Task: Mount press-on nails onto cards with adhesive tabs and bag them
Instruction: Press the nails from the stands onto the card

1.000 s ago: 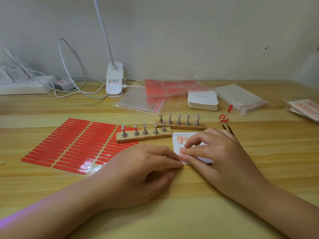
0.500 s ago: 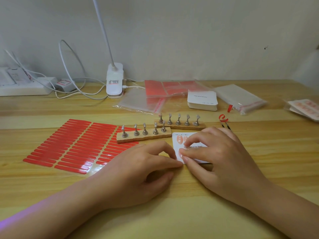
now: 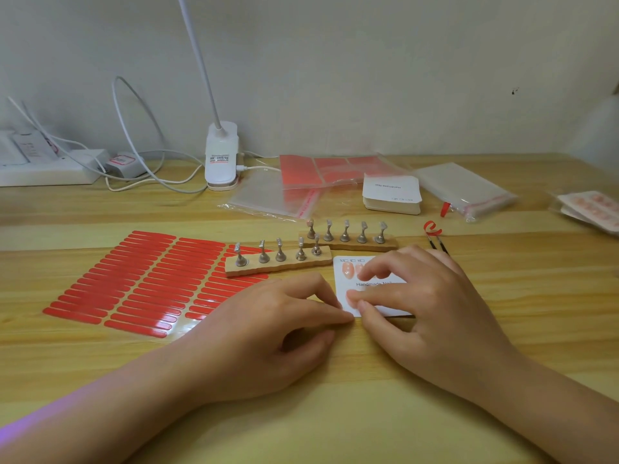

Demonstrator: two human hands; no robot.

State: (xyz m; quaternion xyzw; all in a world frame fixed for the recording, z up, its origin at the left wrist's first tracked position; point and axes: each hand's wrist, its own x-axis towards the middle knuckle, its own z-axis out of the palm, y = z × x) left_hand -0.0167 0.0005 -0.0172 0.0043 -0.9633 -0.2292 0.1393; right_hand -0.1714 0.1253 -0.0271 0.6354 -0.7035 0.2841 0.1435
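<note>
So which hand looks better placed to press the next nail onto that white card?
Probably the right hand: its fingertips already rest on the white card beside the mounted nails. The left hand only touches the card's near-left corner, seemingly steadying it.

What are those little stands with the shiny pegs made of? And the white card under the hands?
The near stand and far stand look like pale wood bases, showing grain and a matte finish. Their pegs look like metal, grey and shiny. The card seems to be smooth white paper or thin cardboard, lying flat with printed words.
</note>
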